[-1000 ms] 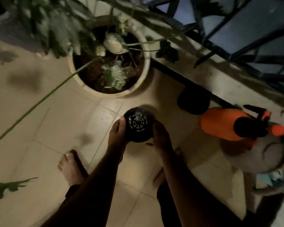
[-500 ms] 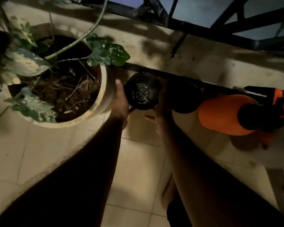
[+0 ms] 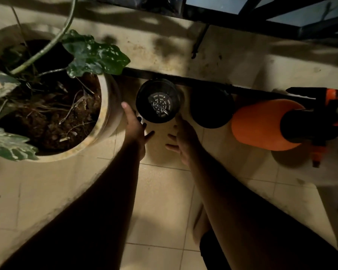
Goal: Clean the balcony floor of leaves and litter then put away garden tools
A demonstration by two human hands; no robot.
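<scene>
A small black plastic pot (image 3: 158, 100) with a slotted bottom stands on the tiled floor against the low wall. It sits between a big cream planter (image 3: 110, 106) and a second black pot (image 3: 211, 110). My left hand (image 3: 134, 126) hovers just left of and below the small pot, fingers spread, holding nothing. My right hand (image 3: 180, 140) is below the pot's right side, fingers relaxed and apart from it. An orange pressure sprayer (image 3: 265, 124) with a black cap lies further right.
The planter holds soil, dry twigs and a variegated leafy plant (image 3: 94, 55). A dark metal railing (image 3: 242, 18) runs above the low wall. My bare foot (image 3: 200, 223) rests on the beige tiles between my arms. Some items are cut off at the right edge.
Both hands carried the small black pot towards the wall, set it down between the planter and the other pot, then let go and drew back a little.
</scene>
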